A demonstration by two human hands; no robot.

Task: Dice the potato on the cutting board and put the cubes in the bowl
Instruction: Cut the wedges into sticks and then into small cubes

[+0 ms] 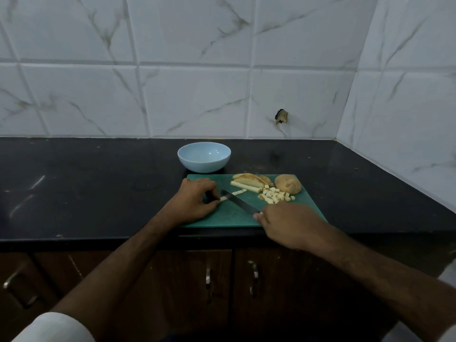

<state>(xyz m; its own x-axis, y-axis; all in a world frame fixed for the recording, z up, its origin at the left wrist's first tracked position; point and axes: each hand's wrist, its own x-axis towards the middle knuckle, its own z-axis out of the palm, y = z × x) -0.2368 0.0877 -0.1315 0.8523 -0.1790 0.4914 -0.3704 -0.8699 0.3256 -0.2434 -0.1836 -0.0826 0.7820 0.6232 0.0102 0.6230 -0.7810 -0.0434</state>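
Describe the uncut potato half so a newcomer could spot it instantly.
Find the green cutting board on the black counter, just in front of the blue bowl. The potato half sits at the board's far right corner, right of the slices and behind the cubes. It is the only big, rounded, skin-covered piece there.

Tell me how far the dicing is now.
Done: a pile of cubes on the board. In hand: the left hand holds a strip, the right hand cuts it with the knife. Left: slices, a half potato, the empty bowl.
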